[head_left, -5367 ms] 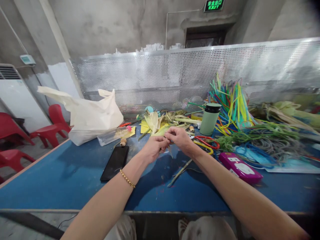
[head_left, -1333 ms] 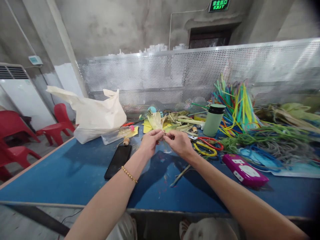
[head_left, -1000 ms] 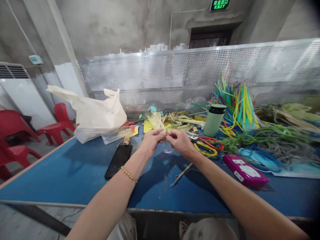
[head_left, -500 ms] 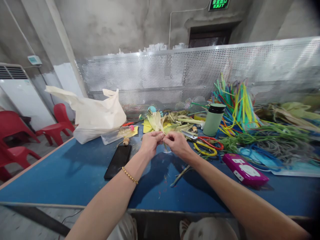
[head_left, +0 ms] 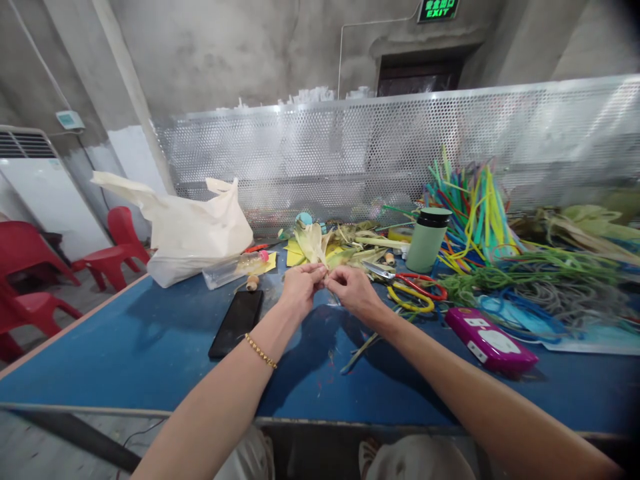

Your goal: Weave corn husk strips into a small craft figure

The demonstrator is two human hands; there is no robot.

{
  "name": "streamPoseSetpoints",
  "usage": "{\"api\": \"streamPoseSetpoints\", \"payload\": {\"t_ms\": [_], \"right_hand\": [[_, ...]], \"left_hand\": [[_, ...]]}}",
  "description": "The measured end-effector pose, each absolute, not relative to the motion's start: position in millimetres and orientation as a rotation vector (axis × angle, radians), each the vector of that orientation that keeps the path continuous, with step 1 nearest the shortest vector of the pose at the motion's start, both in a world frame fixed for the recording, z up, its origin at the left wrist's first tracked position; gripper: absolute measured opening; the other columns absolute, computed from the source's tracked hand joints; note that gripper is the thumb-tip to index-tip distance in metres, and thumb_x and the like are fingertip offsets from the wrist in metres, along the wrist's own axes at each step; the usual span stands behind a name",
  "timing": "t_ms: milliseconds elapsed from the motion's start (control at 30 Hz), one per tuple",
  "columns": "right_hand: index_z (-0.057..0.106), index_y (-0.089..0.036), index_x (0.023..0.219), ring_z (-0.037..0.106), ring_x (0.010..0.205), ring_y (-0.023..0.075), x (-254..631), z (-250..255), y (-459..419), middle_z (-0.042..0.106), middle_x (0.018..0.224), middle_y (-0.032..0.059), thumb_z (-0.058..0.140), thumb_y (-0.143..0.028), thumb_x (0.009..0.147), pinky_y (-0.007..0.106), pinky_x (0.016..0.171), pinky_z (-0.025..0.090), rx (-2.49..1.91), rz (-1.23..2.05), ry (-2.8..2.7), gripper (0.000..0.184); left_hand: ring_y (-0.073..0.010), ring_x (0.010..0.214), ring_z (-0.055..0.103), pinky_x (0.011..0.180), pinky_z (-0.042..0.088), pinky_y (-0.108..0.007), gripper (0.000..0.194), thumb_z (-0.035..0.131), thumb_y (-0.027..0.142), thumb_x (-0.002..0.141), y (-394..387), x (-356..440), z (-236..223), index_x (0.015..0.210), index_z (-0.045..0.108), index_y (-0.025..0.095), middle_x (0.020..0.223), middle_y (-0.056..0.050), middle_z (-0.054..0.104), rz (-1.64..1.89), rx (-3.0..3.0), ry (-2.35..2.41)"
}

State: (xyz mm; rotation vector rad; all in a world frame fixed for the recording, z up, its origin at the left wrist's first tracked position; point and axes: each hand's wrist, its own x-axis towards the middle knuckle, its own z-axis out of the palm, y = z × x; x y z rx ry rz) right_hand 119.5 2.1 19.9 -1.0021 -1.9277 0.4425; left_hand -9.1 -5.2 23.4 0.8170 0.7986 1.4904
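Observation:
Pale green corn husk leaves (head_left: 310,241) fan upward from between my two hands, above the middle of the table. My left hand (head_left: 301,285) pinches the gathered lower end of the husks. Close against it, the thumb and forefinger of my right hand (head_left: 350,287) are pressed together at the same end; what they pinch is too small to make out. Behind my hands lie more husk pieces (head_left: 367,239) and yellow paper (head_left: 295,255). Scissors with red handles (head_left: 425,285) rest to the right of my right hand, beside a yellow loop (head_left: 413,300).
Left of my hands are a black phone (head_left: 237,325), a clear plastic bottle (head_left: 233,270) and a white plastic bag (head_left: 200,227). To the right stand a green tumbler (head_left: 428,240), a purple packet (head_left: 493,340), tangled green cords (head_left: 530,273) and colourful strips (head_left: 480,220). A perforated metal screen (head_left: 300,160) backs the table.
My right hand has shifted very slightly left, closer to my left hand. The husks stay pinched, and the other things have not moved.

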Motion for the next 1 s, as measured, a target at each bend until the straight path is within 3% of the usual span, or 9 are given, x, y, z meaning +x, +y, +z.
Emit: {"api": "streamPoseSetpoints", "payload": {"t_ms": [533,833,1000], "right_hand": [[0.051,-0.019,0.054,0.042,0.050,0.0108,119.4,16.5,2.0,0.050,0.050,-0.0023,0.055,-0.030,0.075,0.025,0.051,0.031,-0.988,0.487,-1.897,0.024],[0.046,-0.021,0.052,0.040,0.042,0.0104,122.0,18.2,-2.2,0.044,0.040,-0.0045,0.056,-0.033,0.079,0.025,0.047,0.030,-1.017,0.667,-1.799,0.031],[0.047,-0.021,0.055,0.042,0.037,0.0098,125.9,24.8,-2.1,0.046,0.039,-0.0049,0.057,-0.040,0.082,0.024,0.043,0.032,-0.999,0.728,-1.845,0.034]], "left_hand": [[-0.0081,0.052,0.052,0.056,0.039,-0.023,0.018,0.081,0.007,0.060,-2.5,-13.2,24.7,0.067,0.065,0.009,0.058,-0.002,0.061,1.434,0.850,0.736],[-0.0129,0.070,0.065,0.073,0.047,-0.025,0.029,0.082,0.000,0.055,-1.7,-15.9,26.6,0.080,0.069,0.008,0.074,-0.007,0.070,1.347,0.885,0.620],[-0.0113,0.065,0.061,0.060,0.039,-0.023,0.033,0.087,0.008,0.053,-1.3,-17.5,25.7,0.082,0.072,0.009,0.073,-0.007,0.071,1.414,0.899,0.689]]}}
